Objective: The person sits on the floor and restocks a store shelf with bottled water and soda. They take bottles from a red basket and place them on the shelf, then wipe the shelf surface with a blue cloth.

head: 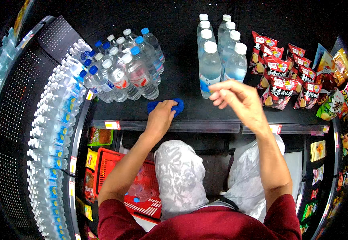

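Observation:
My left hand (162, 115) presses a blue cloth (178, 107) against the black shelf (189, 111), close to its front edge. Just behind the cloth stand clear plastic water bottles (138, 75) with white and blue caps, packed in a group. My right hand (240, 102) is raised above the shelf with its fingers loosely curled and nothing visible in them. From this angle it overlaps the lower part of the front white-capped bottles (210, 66), which stand in two rows. I cannot tell whether the fingertips touch the nearest bottle.
Red snack bags (280, 91) stand in rows at the right, beside other colourful packets (329, 103). A long curved row of bottles (54, 150) lines the left shelf. Below, by my knee, a red plastic basket (108, 162) holds some clear bottles. Price tags line the shelf lip (177, 126).

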`<state>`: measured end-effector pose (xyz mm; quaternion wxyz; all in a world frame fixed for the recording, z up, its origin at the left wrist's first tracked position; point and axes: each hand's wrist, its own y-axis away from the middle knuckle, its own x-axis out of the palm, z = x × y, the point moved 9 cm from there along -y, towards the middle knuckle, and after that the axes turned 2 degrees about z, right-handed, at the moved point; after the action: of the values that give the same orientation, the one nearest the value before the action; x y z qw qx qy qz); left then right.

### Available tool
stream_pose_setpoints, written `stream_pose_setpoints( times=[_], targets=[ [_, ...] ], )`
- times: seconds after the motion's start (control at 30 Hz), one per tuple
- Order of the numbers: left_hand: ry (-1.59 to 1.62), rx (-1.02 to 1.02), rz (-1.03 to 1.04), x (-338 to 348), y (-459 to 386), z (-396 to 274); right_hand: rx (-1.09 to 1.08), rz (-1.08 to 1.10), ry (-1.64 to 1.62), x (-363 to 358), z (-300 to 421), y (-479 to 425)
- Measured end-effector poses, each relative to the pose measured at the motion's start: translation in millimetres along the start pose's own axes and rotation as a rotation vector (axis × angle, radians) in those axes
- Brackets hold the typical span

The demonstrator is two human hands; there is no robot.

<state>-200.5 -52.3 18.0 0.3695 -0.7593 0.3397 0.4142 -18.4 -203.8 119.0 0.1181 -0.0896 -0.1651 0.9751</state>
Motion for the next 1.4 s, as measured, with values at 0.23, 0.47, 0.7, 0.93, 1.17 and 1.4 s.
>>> stream_pose_setpoints(
  times=[0.23,0.47,0.7,0.93,1.17,1.4],
  targets=[
    [-0.098,0.174,-0.089,38,-69,3,-0.093,-0.236,-0.016,-65,7,5],
    [-0.176,-0.021,0.028,77,-168,41,-0.044,-0.264,0.018,-64,2,10],
    [-0.213,-0.158,0.010,81,-221,86,0.001,-0.247,0.025,-64,-9,10],
    [-0.340,-0.202,-0.101,77,-225,101,0.058,-0.223,0.037,-56,-13,7],
    [-0.486,-0.194,-0.049,76,-170,60,0.058,-0.228,0.032,-60,-15,8],
    [-0.593,-0.130,0.023,54,-86,28,0.033,-0.216,0.042,-58,-19,11]
  ],
)
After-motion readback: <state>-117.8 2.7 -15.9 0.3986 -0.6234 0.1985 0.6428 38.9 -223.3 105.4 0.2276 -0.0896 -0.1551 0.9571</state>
